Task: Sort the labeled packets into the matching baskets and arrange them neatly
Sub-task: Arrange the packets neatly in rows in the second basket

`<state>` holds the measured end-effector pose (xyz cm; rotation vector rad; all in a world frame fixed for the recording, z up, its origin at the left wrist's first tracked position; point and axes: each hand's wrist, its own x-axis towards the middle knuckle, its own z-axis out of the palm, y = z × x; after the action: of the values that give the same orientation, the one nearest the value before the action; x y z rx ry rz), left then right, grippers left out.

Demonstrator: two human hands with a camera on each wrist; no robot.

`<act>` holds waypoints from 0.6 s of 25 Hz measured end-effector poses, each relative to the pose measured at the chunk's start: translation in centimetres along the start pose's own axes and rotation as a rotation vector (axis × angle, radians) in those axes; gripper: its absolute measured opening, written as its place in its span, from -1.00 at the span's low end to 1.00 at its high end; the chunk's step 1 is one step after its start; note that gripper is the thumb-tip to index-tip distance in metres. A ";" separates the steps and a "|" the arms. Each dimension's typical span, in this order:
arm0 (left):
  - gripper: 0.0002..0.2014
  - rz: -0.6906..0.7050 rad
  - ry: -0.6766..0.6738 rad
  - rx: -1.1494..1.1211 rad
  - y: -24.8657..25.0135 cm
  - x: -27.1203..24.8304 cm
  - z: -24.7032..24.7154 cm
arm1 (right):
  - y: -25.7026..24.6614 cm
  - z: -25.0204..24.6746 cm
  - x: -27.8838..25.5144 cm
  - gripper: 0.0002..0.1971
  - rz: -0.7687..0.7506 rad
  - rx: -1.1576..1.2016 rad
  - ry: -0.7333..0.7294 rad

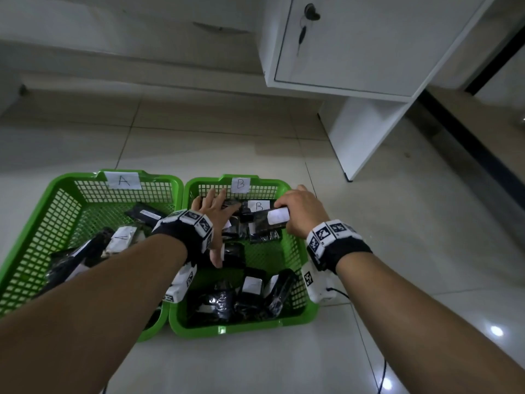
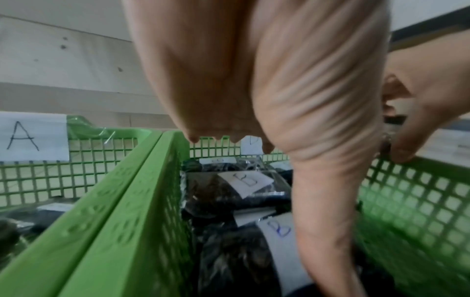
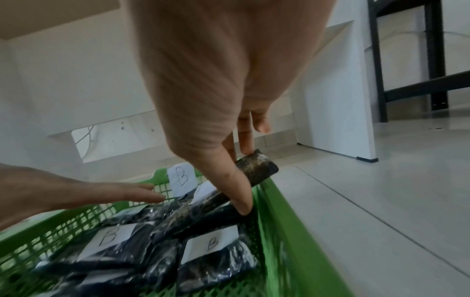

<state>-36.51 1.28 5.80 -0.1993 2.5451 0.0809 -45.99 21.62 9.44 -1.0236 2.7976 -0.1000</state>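
Clearly the sorting is nearly over and the tidying has begun. From the head view, two green baskets sit side by side on the floor: basket A to the left of both hands, basket B under them. The right hand has its grip curled round a dark packet with a white label, held at the far right of basket B, while the left hand lies flat with fingers spread over the packets at the far left, grip wide and holding nothing. From the left wrist view, the palm hangs above packets marked B, fingers straight; the A label shows beyond the shared rims. From the right wrist view, thumb and fingers pinch the held packet along its long edges, tilted, one end raised over the right wall, with two B packets lying just nearer the wrist. I'd judge the next move is to lower it flat beside those already laid, label up, while the left hand keeps the row from sliding.
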 end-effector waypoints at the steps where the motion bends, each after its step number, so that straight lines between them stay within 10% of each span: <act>1: 0.49 -0.004 -0.010 0.037 -0.1 0.2 0.5 | -0.4 0.4 0.0 -0.60 -0.013 0.008 -0.027; 9: 0.11 0.004 -0.056 -0.056 -0.6 0.7 1.1 | -2.2 2.4 1.3 -0.67 -0.006 -0.012 -0.156; 15: 0.27 0.001 -0.029 -0.019 -0.6 0.9 2.5 | -2.8 3.5 2.2 -0.64 0.039 -0.037 -0.182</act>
<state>-35.75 0.82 3.24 -0.2027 2.5168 0.1080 -45.32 18.04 6.01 -0.9351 2.6611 0.0474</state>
